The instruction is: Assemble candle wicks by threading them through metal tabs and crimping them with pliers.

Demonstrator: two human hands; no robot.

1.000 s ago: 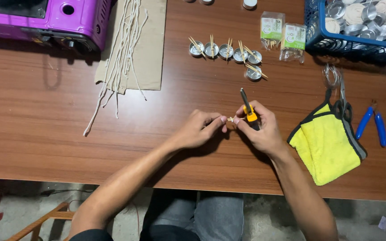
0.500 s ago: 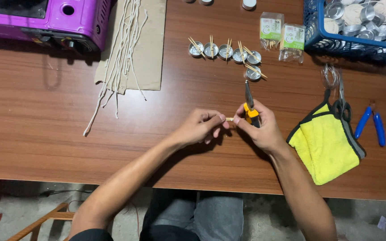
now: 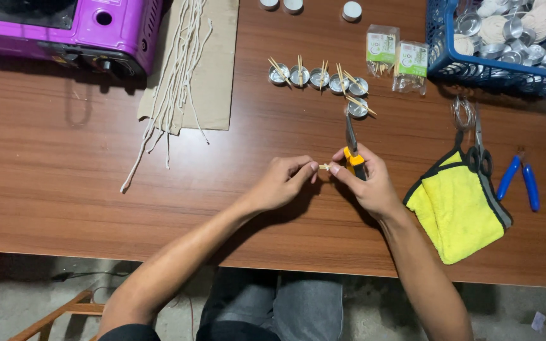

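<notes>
1. Both hands meet at the centre of the frame: my left hand (image 3: 282, 183) pinches one end of a small pale stick (image 3: 324, 167) between fingertips, and my right hand (image 3: 364, 186) pinches the other end while also wrapped round the orange-handled pliers (image 3: 351, 146), whose nose points up the frame.
2. That stick sits between the two sets of fingertips, just above the wooden table (image 3: 64, 189); I cannot tell exactly what it is.
3. Done so far, by my reading: six small metal cups (image 3: 319, 77) at upper centre already carry crossed sticks.
4. Left, I judge: many bare cups fill the blue basket (image 3: 475, 72) at upper right, and loose white strings (image 3: 175, 69) lie on cardboard (image 3: 216, 76) at upper left.
5. Nearby lie a yellow cloth (image 3: 456, 211), scissors (image 3: 478, 148) and blue-handled pliers (image 3: 519, 183) to the right, with a purple stove (image 3: 64, 28) at the far upper left.
6. Against a second ago, the pliers have swung from leaning leftward to nearly upright; both hands remain pinched together at the same spot.
</notes>
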